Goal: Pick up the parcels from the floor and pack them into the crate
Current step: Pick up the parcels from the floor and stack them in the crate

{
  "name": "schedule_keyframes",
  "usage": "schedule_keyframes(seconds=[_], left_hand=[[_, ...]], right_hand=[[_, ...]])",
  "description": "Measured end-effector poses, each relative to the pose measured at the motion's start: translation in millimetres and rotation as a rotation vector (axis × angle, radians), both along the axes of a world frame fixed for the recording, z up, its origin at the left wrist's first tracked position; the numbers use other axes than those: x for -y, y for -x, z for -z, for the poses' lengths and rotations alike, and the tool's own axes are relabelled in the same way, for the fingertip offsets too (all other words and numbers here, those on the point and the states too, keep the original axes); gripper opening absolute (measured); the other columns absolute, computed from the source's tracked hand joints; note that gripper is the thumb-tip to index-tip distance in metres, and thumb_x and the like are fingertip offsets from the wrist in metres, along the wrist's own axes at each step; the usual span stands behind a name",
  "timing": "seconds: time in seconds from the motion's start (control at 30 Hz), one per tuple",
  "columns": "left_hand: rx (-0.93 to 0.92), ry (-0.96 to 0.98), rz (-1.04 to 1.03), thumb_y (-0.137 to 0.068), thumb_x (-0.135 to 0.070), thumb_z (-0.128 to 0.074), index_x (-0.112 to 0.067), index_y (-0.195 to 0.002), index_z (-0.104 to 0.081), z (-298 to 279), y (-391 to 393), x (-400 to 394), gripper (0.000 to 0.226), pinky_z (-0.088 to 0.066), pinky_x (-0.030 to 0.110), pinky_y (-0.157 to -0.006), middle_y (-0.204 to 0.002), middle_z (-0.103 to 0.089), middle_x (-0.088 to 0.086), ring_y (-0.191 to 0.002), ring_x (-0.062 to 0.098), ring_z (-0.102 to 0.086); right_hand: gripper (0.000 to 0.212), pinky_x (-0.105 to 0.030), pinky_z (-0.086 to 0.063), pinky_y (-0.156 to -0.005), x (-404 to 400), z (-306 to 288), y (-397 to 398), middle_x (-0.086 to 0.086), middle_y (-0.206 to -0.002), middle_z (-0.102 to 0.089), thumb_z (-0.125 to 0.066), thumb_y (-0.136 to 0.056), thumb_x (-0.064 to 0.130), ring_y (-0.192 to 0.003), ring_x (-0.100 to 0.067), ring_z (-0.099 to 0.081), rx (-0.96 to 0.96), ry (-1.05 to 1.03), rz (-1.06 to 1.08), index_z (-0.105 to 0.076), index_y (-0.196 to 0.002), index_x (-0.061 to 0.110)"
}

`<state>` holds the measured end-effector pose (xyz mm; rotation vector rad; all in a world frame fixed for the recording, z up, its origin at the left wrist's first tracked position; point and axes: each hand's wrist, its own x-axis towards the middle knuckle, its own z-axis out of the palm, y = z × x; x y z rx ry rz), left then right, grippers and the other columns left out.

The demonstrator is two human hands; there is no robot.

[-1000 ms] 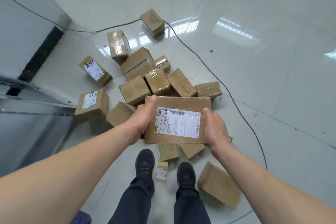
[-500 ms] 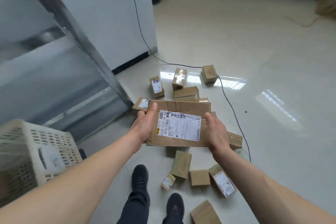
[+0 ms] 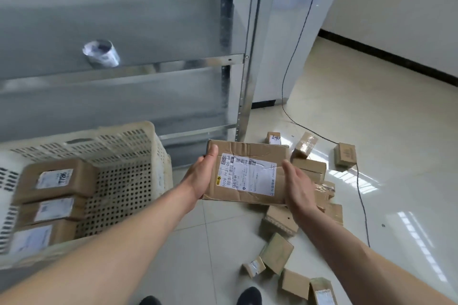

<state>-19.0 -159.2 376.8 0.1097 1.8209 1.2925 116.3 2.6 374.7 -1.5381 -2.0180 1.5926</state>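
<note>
A flat brown cardboard parcel (image 3: 247, 172), creased and bearing a white printed shipping label, is held in the air between both hands, just right of the crate and above the floor. The left hand (image 3: 202, 176) grips its left edge, thumb curled over the top face near the far corner and the other fingers hidden underneath. The right hand (image 3: 297, 189) presses against its right edge with fairly straight fingers, the thumb lying along the top. The crate (image 3: 153, 153) is cream plastic, perforated with slots and round holes, and holds three labelled cardboard parcels (image 3: 53, 181) side by side at its left. More small cardboard boxes (image 3: 308, 169) lie scattered on the floor (image 3: 396, 156) to the right and near the person's dark shoes (image 3: 249, 296). The floor is glossy pale tile with bright reflections, crossed by a thin black cable (image 3: 361, 193). Grey metal shelving (image 3: 124, 69) stands behind the crate, beside a white wall with dark skirting.
</note>
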Motion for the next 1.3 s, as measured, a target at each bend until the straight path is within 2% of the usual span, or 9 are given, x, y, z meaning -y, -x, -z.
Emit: schedule_keyframes(seconds=[0.07,0.2,0.27,0.43,0.6,0.73,0.93,1.0,1.3], left_hand=[[0.002,-0.003,-0.033,-0.069,-0.096,-0.032,-0.031,-0.122,-0.065,-2.9,18.6,38.5,0.091,-0.049,0.045,-0.101,-0.113,-0.073,-0.007,-0.108,0.018,-0.067],[-0.038,-0.031,-0.11,-0.07,-0.096,-0.029,-0.033,-0.13,-0.061,-10.1,51.4,121.2,0.093,-0.042,0.042,-0.106,-0.125,-0.068,-0.008,-0.119,0.015,-0.06],[-0.048,-0.032,-0.146,-0.062,-0.102,-0.029,-0.037,-0.137,-0.054,-5.4,69.0,162.5,0.102,-0.034,0.048,-0.113,-0.137,-0.059,-0.01,-0.131,0.017,-0.051],[-0.007,-0.051,-0.247,-0.066,-0.098,-0.029,-0.04,-0.149,-0.036,-9.3,106.2,254.9,0.101,-0.022,0.052,-0.118,-0.153,-0.036,-0.015,-0.142,0.014,-0.031],[0.093,-0.041,-0.376,-0.055,-0.103,-0.036,-0.046,-0.146,-0.036,12.1,138.9,319.5,0.108,-0.025,0.058,-0.116,-0.158,-0.033,-0.006,-0.145,0.022,-0.031],[0.12,0.012,-0.424,-0.048,-0.106,-0.034,-0.047,-0.148,-0.032,24.6,161.0,345.5,0.116,-0.025,0.06,-0.114,-0.159,-0.032,-0.006,-0.145,0.024,-0.03],[0.15,0.167,-0.468,-0.037,-0.109,-0.028,-0.047,-0.153,-0.017,50.3,199.9,361.0,0.131,-0.027,0.063,-0.112,-0.165,-0.012,-0.002,-0.148,0.03,-0.02],[0.16,0.182,-0.493,-0.05,-0.104,-0.027,-0.043,-0.154,-0.015,64.5,214.3,362.8,0.121,-0.026,0.063,-0.113,-0.165,-0.009,-0.001,-0.148,0.031,-0.017],[0.235,0.202,-0.522,-0.05,-0.1,-0.034,-0.028,-0.154,-0.023,148.4,271.4,374.0,0.127,-0.03,0.062,-0.11,-0.161,-0.025,0.004,-0.142,0.03,-0.031]], right_hand=[[0.044,-0.051,-0.057,-0.086,30.6,-7.1,22.5,-0.001,-0.086,-0.069,-0.041,-0.099,0.059,-0.086,-0.027,-0.068,0.004,-0.019,-0.05,-0.063,-0.081,0.026],[0.063,-0.052,-0.053,-0.093,100.6,-14.1,71.0,-0.006,-0.093,-0.073,-0.036,-0.086,0.072,-0.092,-0.031,-0.068,0.031,-0.063,-0.159,-0.067,-0.086,0.017],[0.054,-0.048,-0.049,-0.097,137.5,-12.5,93.3,-0.009,-0.098,-0.072,-0.039,-0.095,0.064,-0.098,-0.031,-0.065,0.028,-0.054,-0.192,-0.066,-0.087,0.018],[0.046,-0.04,-0.052,-0.085,224.2,-14.3,145.6,-0.007,-0.092,-0.071,-0.045,-0.101,0.052,-0.086,-0.022,-0.065,0.017,0.009,-0.243,-0.068,-0.086,0.015],[0.07,-0.052,-0.057,-0.091,281.5,4.7,189.8,-0.003,-0.092,-0.074,-0.041,-0.072,0.078,-0.09,-0.026,-0.071,0.026,0.089,-0.316,-0.071,-0.091,0.017],[0.056,-0.053,-0.055,-0.094,305.5,21.4,224.4,-0.003,-0.094,-0.074,-0.043,-0.087,0.066,-0.093,-0.025,-0.069,0.03,0.097,-0.4,-0.07,-0.093,0.018],[0.074,-0.052,-0.056,-0.095,317.8,72.2,280.7,-0.005,-0.105,-0.074,-0.043,-0.076,0.077,-0.099,-0.026,-0.07,0.069,0.189,-0.463,-0.069,-0.11,0.018],[0.079,-0.05,-0.055,-0.097,321.3,89.1,297.0,-0.002,-0.108,-0.074,-0.041,-0.07,0.079,-0.101,-0.024,-0.069,0.083,0.195,-0.472,-0.068,-0.114,0.019],[0.055,-0.045,-0.059,-0.082,336.7,165.0,356.8,-0.01,-0.101,-0.072,-0.05,-0.09,0.063,-0.093,-0.026,-0.069,0.178,0.179,-0.464,-0.067,-0.108,0.014]])
